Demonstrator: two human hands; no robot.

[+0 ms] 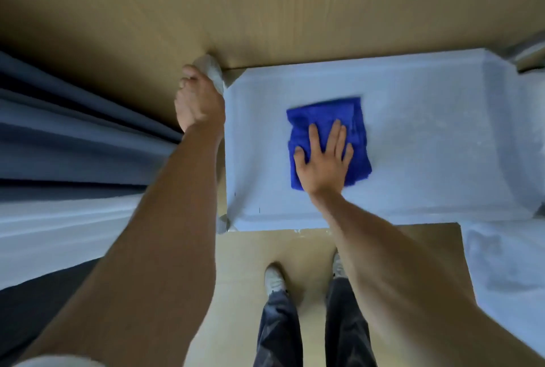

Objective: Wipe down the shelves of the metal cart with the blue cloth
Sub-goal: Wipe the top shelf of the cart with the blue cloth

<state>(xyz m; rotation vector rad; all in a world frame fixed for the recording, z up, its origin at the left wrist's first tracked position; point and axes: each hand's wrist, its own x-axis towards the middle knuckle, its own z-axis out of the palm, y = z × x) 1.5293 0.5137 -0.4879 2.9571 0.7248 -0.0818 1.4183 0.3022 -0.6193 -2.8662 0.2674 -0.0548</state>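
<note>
The metal cart's top shelf (413, 95) is a pale grey tray seen from straight above. A folded blue cloth (324, 114) lies flat near the shelf's middle. My right hand (323, 160) presses on the cloth's near half, palm down and fingers spread. My left hand (197, 101) is closed around the cart's far-left corner post (213, 67), just outside the shelf's left rim. The image is blurred by motion.
A tan floor (265, 13) surrounds the cart. Grey-blue curtains (73, 136) hang along the left. A second pale surface (507, 263) lies at the right, close to the cart. My feet in light shoes (274, 278) stand just in front of the shelf's near rim.
</note>
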